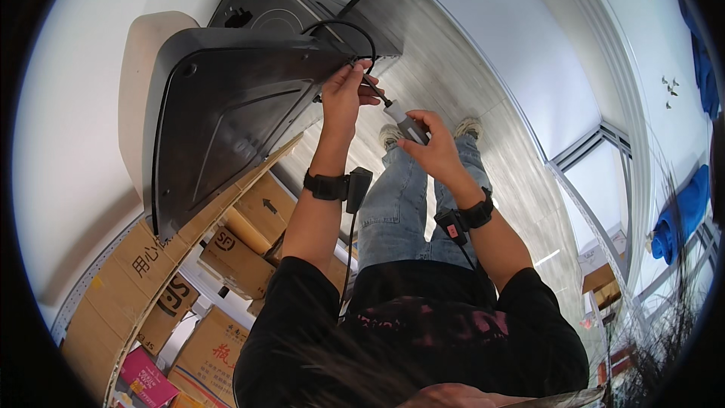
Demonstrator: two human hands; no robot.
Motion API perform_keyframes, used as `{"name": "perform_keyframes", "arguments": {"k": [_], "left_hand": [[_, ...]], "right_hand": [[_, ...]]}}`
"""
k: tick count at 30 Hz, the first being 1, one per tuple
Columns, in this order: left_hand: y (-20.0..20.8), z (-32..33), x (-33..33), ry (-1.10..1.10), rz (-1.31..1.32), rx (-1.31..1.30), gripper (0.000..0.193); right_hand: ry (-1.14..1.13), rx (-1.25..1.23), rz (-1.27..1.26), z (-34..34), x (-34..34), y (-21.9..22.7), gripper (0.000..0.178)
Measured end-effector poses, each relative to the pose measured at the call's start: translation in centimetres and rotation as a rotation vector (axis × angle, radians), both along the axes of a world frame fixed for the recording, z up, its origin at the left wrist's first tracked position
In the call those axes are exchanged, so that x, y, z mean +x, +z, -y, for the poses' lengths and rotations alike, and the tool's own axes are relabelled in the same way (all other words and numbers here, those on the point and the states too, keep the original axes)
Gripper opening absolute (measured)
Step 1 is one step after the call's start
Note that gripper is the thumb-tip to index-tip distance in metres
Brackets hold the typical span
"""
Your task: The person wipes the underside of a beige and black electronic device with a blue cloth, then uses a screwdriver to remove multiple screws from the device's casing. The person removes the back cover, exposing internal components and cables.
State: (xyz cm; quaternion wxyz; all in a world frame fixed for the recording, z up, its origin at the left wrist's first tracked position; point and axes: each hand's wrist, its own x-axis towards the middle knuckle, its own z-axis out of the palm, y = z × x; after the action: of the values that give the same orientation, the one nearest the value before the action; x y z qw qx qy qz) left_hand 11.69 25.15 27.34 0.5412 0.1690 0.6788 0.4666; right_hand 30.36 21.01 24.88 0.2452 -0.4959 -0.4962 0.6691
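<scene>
My right hand (436, 148) is wrapped round the grey handle of a screwdriver (410, 125). Its thin dark shaft slants up and left to the edge of a large black panel (219, 121) with a raised rim and grey sides. There, my left hand (346, 98) has thumb and forefinger pinched at the far end of the shaft. What sits between those fingertips, and the tip of the shaft, cannot be made out. A black cable (355, 24) loops up behind the panel, just above my left hand.
Cardboard boxes (238, 261) are stacked at the lower left, under a flattened cardboard sheet (136, 276). Behind the panel stands a dark box-shaped appliance (276, 4). A white frame and panel (521, 38) run along the right. Blue cloth (680, 215) lies at the far right.
</scene>
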Motion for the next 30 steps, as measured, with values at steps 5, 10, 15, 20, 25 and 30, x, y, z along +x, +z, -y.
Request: {"name": "perform_keyframes", "arguments": {"k": [5,10,15,20,25,30], "left_hand": [[-0.14,0.09,0.0,0.011,0.003,0.001,0.026],[-0.16,0.15,-0.08,0.015,0.014,0.017,0.027],[0.14,0.16,0.0,0.004,0.02,0.024,0.026],[0.05,0.36,-0.12,-0.005,0.028,0.026,0.024],[0.06,0.25,-0.08,0.023,0.04,0.037,0.024],[-0.32,0.39,-0.24,0.018,0.031,0.038,0.026]], "right_hand": [[-0.002,-0.011,-0.003,-0.05,0.12,0.05,0.045],[0.003,0.011,0.002,-0.2,0.11,0.09,0.044],[-0.015,-0.034,-0.051,-0.21,0.41,0.13,0.044],[-0.019,-0.089,-0.061,-0.34,0.73,0.32,0.043],[-0.011,-0.046,-0.058,-0.39,0.52,0.11,0.043],[-0.015,-0.073,-0.07,-0.48,0.47,0.44,0.043]]}}
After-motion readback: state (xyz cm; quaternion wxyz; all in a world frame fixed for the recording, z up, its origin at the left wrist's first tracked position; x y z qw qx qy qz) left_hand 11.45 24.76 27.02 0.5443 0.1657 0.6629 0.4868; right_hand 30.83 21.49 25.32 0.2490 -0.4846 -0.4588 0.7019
